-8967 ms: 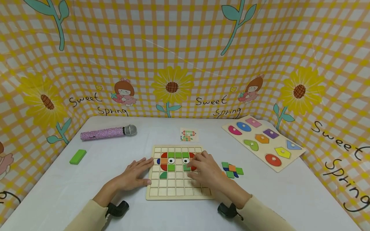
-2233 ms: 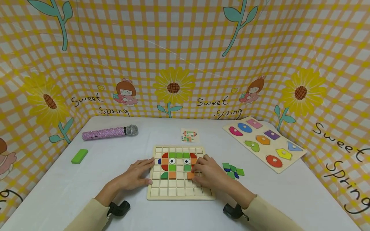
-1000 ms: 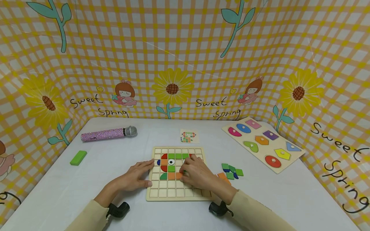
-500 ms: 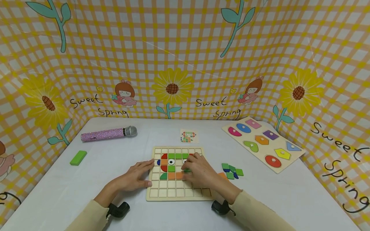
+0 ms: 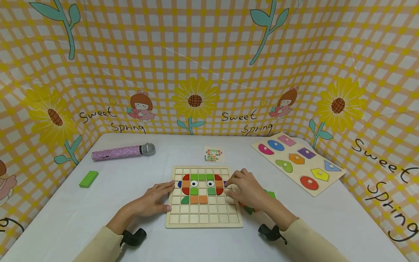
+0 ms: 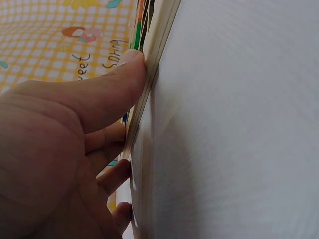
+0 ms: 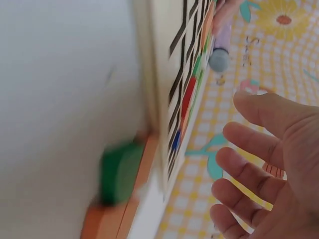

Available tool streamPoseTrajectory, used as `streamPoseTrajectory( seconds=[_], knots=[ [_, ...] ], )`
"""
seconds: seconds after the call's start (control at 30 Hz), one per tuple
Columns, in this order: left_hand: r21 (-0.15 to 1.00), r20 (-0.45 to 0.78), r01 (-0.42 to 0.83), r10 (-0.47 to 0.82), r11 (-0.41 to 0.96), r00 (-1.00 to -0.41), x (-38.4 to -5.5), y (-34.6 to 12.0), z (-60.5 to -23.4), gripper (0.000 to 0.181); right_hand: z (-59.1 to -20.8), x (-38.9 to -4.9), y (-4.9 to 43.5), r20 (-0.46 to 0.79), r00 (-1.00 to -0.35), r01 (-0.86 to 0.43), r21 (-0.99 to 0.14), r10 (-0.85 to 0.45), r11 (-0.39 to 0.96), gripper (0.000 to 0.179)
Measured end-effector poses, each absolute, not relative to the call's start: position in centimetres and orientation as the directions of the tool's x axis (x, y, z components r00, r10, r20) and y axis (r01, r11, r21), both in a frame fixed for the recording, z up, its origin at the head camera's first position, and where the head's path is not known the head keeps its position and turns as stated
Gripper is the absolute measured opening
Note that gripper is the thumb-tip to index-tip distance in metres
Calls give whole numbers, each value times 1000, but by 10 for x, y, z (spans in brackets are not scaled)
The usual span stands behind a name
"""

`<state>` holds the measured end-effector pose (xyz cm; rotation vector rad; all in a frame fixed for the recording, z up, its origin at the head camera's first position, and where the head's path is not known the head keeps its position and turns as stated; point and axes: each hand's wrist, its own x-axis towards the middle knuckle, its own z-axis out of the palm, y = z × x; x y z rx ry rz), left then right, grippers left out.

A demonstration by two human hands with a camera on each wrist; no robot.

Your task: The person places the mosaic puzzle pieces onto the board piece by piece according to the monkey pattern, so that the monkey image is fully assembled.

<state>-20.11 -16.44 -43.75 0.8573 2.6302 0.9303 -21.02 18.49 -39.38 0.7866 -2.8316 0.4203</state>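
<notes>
A wooden grid board (image 5: 203,218) lies on the white table, with green, red, orange and blue tiles and two round eye tiles set in its upper cells. Two orange tiles (image 5: 198,199) sit side by side below the eyes, beside a green quarter-round tile (image 5: 185,199). My left hand (image 5: 148,200) rests against the board's left edge, thumb and fingertips touching its rim in the left wrist view. Over the board's right edge hovers my right hand (image 5: 248,189); its fingers are loosely bent and nothing is between them in the right wrist view.
Loose tiles (image 5: 271,195) lie right of the board, partly hidden by my right hand. A picture card (image 5: 214,154) lies behind the board. Further off are a glittery microphone (image 5: 121,151), a green block (image 5: 88,179) and a shape-knob puzzle (image 5: 298,163).
Two orange tiles have come to sit in the row below the eyes. My right hand has left them and moved right to the board's edge. The left hand stays put.
</notes>
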Motion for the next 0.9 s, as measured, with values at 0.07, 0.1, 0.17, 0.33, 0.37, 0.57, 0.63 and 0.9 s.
streamPoseTrajectory(
  seconds=[0.07, 0.1, 0.17, 0.33, 0.37, 0.57, 0.63, 0.9],
  knots=[
    [634, -14, 452, 594, 627, -804, -201, -164, -438, 73, -395, -211, 196, 238, -852, -515, -223, -466, 828, 22],
    [635, -14, 453, 595, 626, -804, -201, -164, -438, 73, -395, -211, 201, 238, -855, -509, -222, -460, 832, 22],
    [634, -13, 454, 596, 626, -803, -200, -164, -438, 73, -396, -211, 212, 239, -864, -494, -230, -444, 839, 23],
    [630, -8, 461, 599, 625, -801, -200, -164, -438, 73, -400, -211, 237, 258, -869, -478, -223, -422, 849, 23],
    [629, -8, 461, 599, 626, -801, -201, -163, -438, 73, -401, -211, 242, 264, -868, -478, -219, -420, 851, 22],
    [629, -14, 455, 594, 630, -804, -201, -164, -439, 73, -405, -208, 266, 258, -887, -441, -231, -382, 867, 22],
    [630, -14, 453, 593, 631, -805, -201, -164, -439, 73, -406, -207, 274, 245, -898, -422, -236, -366, 875, 24],
    [633, -24, 441, 585, 636, -811, -201, -164, -438, 74, -405, -209, 301, 210, -928, -359, -275, -308, 892, 23]
  ],
)
